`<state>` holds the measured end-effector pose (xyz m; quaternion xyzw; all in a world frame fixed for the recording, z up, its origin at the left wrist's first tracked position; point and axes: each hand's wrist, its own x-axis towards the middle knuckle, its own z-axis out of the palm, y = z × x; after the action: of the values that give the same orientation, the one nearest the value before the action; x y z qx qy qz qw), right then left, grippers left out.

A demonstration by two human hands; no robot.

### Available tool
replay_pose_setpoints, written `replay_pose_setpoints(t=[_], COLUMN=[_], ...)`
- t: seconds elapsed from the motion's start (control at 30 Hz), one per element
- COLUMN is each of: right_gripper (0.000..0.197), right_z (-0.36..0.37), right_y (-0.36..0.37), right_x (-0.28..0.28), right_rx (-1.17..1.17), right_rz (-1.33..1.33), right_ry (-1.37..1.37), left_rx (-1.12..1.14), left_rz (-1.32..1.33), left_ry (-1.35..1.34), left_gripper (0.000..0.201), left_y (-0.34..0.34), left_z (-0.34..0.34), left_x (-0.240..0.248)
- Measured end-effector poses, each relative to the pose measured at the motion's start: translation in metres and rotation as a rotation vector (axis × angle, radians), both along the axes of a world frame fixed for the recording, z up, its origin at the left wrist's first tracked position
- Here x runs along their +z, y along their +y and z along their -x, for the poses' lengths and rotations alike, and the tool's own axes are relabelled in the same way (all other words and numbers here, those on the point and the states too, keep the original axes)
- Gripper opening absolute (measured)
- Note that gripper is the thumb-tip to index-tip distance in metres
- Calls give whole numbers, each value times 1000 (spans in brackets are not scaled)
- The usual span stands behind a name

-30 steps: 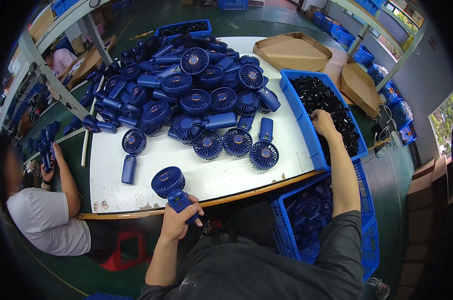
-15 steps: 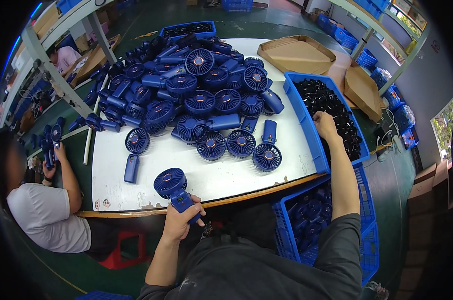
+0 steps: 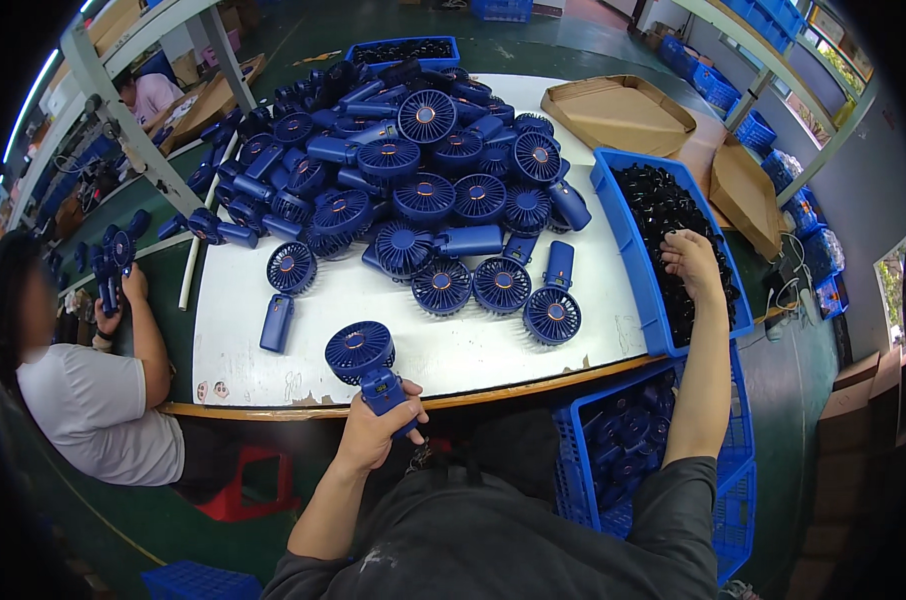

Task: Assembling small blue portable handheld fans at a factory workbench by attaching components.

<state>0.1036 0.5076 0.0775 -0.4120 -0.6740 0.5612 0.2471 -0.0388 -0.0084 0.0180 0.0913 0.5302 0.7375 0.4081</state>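
My left hand [image 3: 376, 432] is closed around the handle of a dark blue handheld fan [image 3: 359, 350], its round grille up over the table's near edge. A blue crate [image 3: 628, 255] at the table's right side holds many small glossy black parts [image 3: 663, 205]. Above these parts is my right hand [image 3: 695, 264], fingers curled together; whatever is between them is too small to make out. On the white tabletop lies a large heap of similar blue fans [image 3: 423, 195]. A single fan [image 3: 290, 268] lies apart at its near left, and another [image 3: 552, 315] at its near right.
Below the table's right edge stands a blue crate [image 3: 573, 450] of fans. Cardboard trays [image 3: 618, 112] lie beyond the black parts. A co-worker [image 3: 93, 400] at left handles fans beside a metal shelf post [image 3: 138, 135]. A red stool [image 3: 258, 485] stands low at left.
My right hand has shifted slightly rightward over the black parts, its fingers now curled above them. My left hand keeps hold of the fan. The whole view has turned a little.
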Motion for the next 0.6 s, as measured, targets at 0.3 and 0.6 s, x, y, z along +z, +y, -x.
replay_pose_setpoints(t=[0.3,0.6], right_gripper=[15,23], right_z=[15,35], right_y=[-147,-311], right_x=[17,-20], right_rx=[531,908], right_rz=[335,513], right_ry=[368,170], left_rx=[-13,46], left_rz=[-143,-265], left_ry=[-65,-181], left_gripper=[37,40], left_y=[18,33], left_z=[-8,-6], left_x=[9,19])
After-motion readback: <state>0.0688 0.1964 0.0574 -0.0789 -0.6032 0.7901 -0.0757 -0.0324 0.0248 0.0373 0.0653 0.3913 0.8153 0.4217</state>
